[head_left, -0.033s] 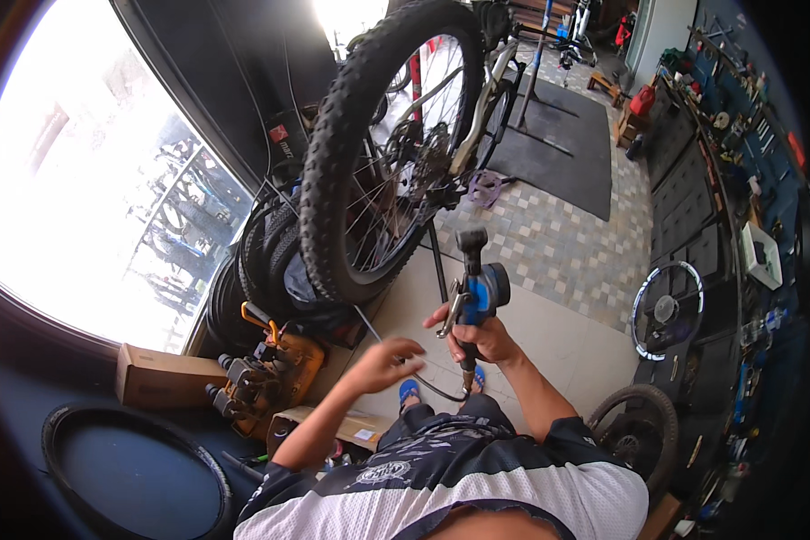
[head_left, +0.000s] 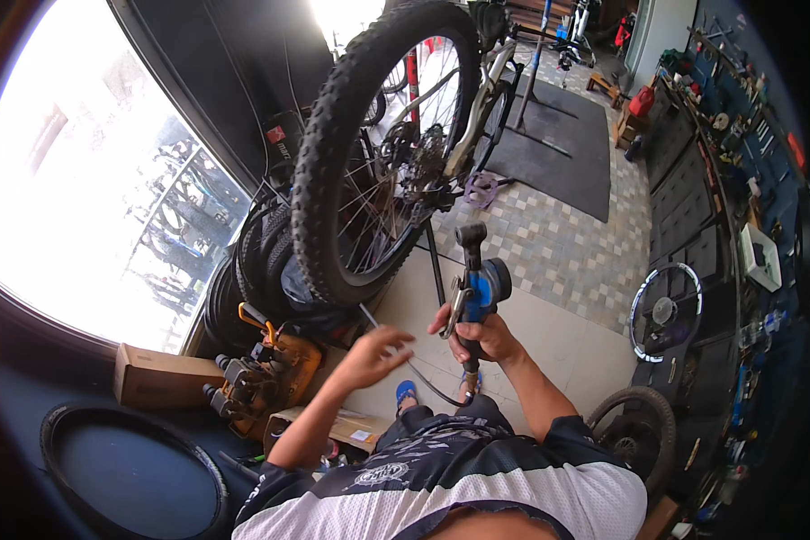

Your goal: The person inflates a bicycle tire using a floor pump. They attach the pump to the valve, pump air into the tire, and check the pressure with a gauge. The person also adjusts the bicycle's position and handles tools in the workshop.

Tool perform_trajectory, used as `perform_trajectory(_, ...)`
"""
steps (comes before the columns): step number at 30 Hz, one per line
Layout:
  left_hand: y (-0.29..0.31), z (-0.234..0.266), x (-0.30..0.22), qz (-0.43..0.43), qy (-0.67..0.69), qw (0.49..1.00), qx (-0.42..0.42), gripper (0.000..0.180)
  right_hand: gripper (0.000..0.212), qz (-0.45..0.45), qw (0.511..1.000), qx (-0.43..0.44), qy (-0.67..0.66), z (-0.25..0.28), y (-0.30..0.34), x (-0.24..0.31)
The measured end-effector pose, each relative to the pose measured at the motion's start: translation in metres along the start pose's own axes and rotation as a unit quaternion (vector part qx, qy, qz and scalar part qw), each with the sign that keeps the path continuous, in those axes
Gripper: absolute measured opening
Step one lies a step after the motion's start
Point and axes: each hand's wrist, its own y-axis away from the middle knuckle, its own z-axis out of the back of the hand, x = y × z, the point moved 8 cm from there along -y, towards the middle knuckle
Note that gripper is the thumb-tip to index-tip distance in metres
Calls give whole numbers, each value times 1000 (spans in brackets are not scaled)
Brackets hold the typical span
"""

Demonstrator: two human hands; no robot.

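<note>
My right hand point(head_left: 484, 340) is wrapped round the grip of a tyre inflator gun point(head_left: 480, 292), blue and black with a round gauge and a metal lever. A thin black air hose point(head_left: 435, 387) curves from its base toward my left hand point(head_left: 375, 357). That hand's fingers are loosely stretched and apart; the hose passes out of sight by it, and I cannot tell whether they touch. Ahead and to the left, the knobbly rear tyre point(head_left: 310, 193) of a raised bicycle point(head_left: 477, 117) hangs above my left hand, with its cassette point(head_left: 427, 162) showing.
Spare tyres point(head_left: 243, 297) are stacked by the window. A cardboard box point(head_left: 166, 378) and a yellow-and-black machine point(head_left: 270, 378) stand at left; a loose tyre point(head_left: 54, 450) is below them. On the right are a wheel rim point(head_left: 641, 310), a wheel point(head_left: 666, 423) and a tool wall point(head_left: 765, 153).
My left hand has shifted slightly left and up. The tyre sits a little further left in the picture. My right hand keeps its grip on the inflator gun.
</note>
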Motion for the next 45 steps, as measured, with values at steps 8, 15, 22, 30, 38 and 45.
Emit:
perform_trajectory(8, -87, 38, -126, -45, 196, 964, -175, 42, 39, -157, 969, 23, 189, 55, 13, 33)
perform_trajectory(15, -88, 53, -119, 58, -53, 963, -259, 46, 56, 52, 729, -96, 675, 52, 12, 66)
perform_trajectory(22, -64, 64, -60, 134, 180, 938, -262, 76, 78, 107, 636, -137, 752, 33, 4, 91)
perform_trajectory(30, -42, 70, -30, 206, 366, 902, -99, 57, 80, 131, 610, -151, 767, -6, -13, 82)
perform_trajectory(38, -21, 134, -157, -106, -158, 957, -218, 36, 65, 34, 791, -50, 609, 5, -16, 37)
perform_trajectory(45, -39, 210, -193, -148, -270, 812, -496, 70, 46, 43, 851, -146, 503, 13, -17, 45)
